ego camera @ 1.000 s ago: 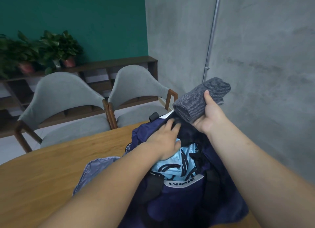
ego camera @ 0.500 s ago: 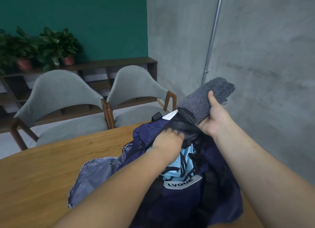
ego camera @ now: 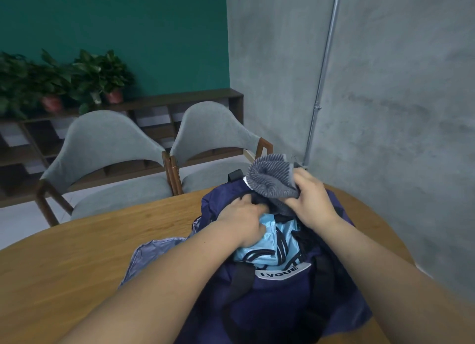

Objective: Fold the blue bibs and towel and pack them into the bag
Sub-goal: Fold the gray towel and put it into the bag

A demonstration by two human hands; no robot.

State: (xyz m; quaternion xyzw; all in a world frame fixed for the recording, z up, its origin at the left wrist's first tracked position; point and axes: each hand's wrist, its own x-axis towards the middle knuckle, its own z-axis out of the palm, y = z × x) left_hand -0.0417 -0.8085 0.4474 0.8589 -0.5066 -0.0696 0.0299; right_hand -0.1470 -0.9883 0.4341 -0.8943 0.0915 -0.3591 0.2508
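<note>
- Gripping the grey towel [ego camera: 270, 181], the right hand [ego camera: 312, 204] holds it at the mouth of the bag [ego camera: 277, 300], lower end hidden.
- Left hand [ego camera: 241, 222] lies on the blue bibs [ego camera: 272, 243] inside; fingertips hidden, so its grip cannot be told.

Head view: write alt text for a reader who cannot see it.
A right hand grips a folded grey striped towel at the mouth of a navy fabric bag on a wooden table, while the left hand presses on light blue bibs inside it. Two grey chairs stand beyond the table.
</note>
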